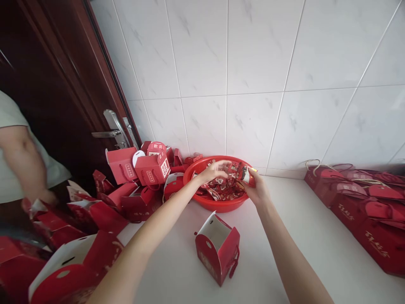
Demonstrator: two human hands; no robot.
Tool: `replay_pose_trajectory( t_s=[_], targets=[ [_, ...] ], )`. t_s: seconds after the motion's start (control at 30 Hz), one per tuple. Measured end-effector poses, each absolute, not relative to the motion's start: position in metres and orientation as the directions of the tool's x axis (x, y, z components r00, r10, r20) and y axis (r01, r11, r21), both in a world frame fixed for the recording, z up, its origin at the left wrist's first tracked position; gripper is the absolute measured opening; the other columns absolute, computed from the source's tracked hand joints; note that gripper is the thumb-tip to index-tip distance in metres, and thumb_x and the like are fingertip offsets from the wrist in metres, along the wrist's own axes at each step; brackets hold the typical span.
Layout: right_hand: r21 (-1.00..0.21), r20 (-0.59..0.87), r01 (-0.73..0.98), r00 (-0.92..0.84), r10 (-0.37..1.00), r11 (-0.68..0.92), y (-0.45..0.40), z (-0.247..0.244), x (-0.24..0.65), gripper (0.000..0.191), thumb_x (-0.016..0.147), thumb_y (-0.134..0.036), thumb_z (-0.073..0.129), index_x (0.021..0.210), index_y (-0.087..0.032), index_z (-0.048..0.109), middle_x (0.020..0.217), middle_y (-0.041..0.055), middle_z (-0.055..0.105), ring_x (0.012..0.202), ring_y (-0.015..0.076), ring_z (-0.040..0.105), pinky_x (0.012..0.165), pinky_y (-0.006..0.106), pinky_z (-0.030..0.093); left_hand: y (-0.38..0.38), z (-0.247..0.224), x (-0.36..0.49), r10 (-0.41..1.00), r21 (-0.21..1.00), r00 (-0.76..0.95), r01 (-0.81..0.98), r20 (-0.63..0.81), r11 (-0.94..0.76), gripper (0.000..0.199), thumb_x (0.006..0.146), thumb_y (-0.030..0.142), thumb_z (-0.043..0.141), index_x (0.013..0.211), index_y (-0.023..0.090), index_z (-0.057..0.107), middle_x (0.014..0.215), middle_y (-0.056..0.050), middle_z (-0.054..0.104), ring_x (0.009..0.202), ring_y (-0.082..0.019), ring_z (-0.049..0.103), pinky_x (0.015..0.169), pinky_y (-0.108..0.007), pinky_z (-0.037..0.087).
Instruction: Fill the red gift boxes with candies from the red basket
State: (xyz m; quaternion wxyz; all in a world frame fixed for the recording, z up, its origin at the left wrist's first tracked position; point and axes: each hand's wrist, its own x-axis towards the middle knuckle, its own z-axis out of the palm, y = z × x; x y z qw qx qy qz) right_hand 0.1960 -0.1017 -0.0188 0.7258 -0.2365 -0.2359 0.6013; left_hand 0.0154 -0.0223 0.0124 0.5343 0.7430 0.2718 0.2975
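A round red plastic basket stands against the tiled wall, filled with small red and patterned wrapped packets. Over its left part reaches my left hand, fingers spread and a little curled, with nothing seen in them. At the basket's right rim my right hand is closed on a red packet with dark and white parts. Nearer to me on the white table, an open red gift box stands upright with its top flaps up; its visible inside is white and bare.
Many red gift boxes, some open, crowd the left side. At the right stand red gift bags in a row. A person in a light shirt is at the far left, before a dark door with a metal handle.
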Motion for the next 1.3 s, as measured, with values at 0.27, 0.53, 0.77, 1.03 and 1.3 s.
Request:
replay_pose_trajectory(
  t_s=[0.27, 0.53, 0.77, 1.03, 1.3],
  targets=[
    [-0.558, 0.036, -0.804, 0.225, 0.974, 0.206, -0.100, -0.022, 0.198, 0.010, 0.074, -0.020, 0.079, 0.077, -0.023, 0.070, 0.081, -0.0023, 0.078, 0.083, 0.0200, 0.074, 0.084, 0.038, 0.062, -0.034, 0.001, 0.034, 0.540, 0.598, 0.761, 0.632, -0.360, -0.493, 0.039, 0.061, 0.024, 0.077, 0.100, 0.025, 0.076, 0.087, 0.000, 0.076, 0.074, -0.018, 0.069, 0.063, -0.025, 0.051],
    [-0.537, 0.004, -0.817, 0.247, 0.969, 0.211, -0.101, -0.017, 0.194, 0.007, 0.074, -0.018, 0.076, 0.077, -0.023, 0.071, 0.080, -0.0010, 0.078, 0.080, 0.0192, 0.074, 0.076, 0.032, 0.062, -0.034, 0.002, 0.043, 0.488, 0.623, 0.768, 0.631, -0.416, -0.462, 0.031, 0.064, 0.023, 0.066, 0.093, 0.025, 0.075, 0.081, 0.003, 0.071, 0.069, -0.015, 0.061, 0.062, -0.024, 0.046],
    [-0.544, 0.066, -0.812, 0.209, 0.976, 0.211, -0.098, -0.023, 0.198, 0.012, 0.072, -0.020, 0.080, 0.078, -0.022, 0.070, 0.079, -0.0003, 0.077, 0.078, 0.0204, 0.075, 0.075, 0.033, 0.062, -0.038, 0.007, 0.045, 0.379, 0.707, 0.761, 0.640, -0.527, -0.301, 0.004, 0.064, 0.024, 0.062, 0.065, 0.021, 0.059, 0.053, 0.006, 0.049, 0.049, -0.011, 0.043, 0.046, -0.023, 0.033],
    [-0.529, 0.031, -0.825, 0.213, 0.977, 0.197, -0.101, -0.018, 0.196, 0.009, 0.072, -0.017, 0.078, 0.076, -0.021, 0.070, 0.078, -0.0001, 0.077, 0.074, 0.0190, 0.074, 0.074, 0.033, 0.063, -0.032, 0.000, 0.042, 0.402, 0.649, 0.728, 0.682, -0.556, -0.338, 0.029, 0.056, 0.016, 0.066, 0.083, 0.023, 0.065, 0.058, 0.007, 0.055, 0.047, -0.012, 0.048, 0.044, -0.022, 0.035],
    [-0.559, 0.078, -0.804, 0.194, 0.978, 0.204, -0.098, -0.023, 0.198, 0.011, 0.072, -0.020, 0.079, 0.079, -0.021, 0.070, 0.080, -0.0003, 0.077, 0.078, 0.0205, 0.075, 0.076, 0.035, 0.062, -0.039, 0.005, 0.045, 0.409, 0.689, 0.654, 0.720, -0.637, -0.079, 0.014, 0.059, 0.015, 0.066, 0.067, 0.021, 0.057, 0.051, 0.005, 0.056, 0.044, -0.013, 0.052, 0.041, -0.021, 0.039]
  ],
)
